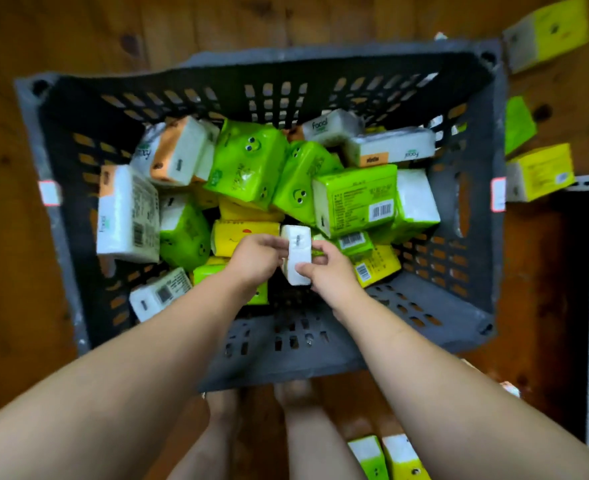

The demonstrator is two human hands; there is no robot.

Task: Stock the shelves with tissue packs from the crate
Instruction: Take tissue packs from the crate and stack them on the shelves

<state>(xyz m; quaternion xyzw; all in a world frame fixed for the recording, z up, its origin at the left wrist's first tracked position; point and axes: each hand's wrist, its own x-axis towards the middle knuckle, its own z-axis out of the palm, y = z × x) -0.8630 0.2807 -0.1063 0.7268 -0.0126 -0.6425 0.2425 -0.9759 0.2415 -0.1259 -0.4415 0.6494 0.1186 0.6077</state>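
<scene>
Two hands work in the grey crate [435,306], holding a white tissue pack [298,251] on end above the near-middle of the heap. The left hand [255,256] curls its fingers onto the pack's left side. The right hand [327,268] pinches its near right edge. Green packs [244,161] crowd the far side, and yellow packs [542,174] lie on the wooden floor [16,237] at right.

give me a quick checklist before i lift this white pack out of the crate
1. Left hand grips the white tissue pack: ok.
2. Right hand pinches its near end between thumb and fingers: ok.
3. Pack free of the green and yellow packs around it: cannot tell, its underside is hidden.
4. Way up out of the crate unobstructed: ok.
5. Free shelf spot for it: cannot tell from this view.
</scene>
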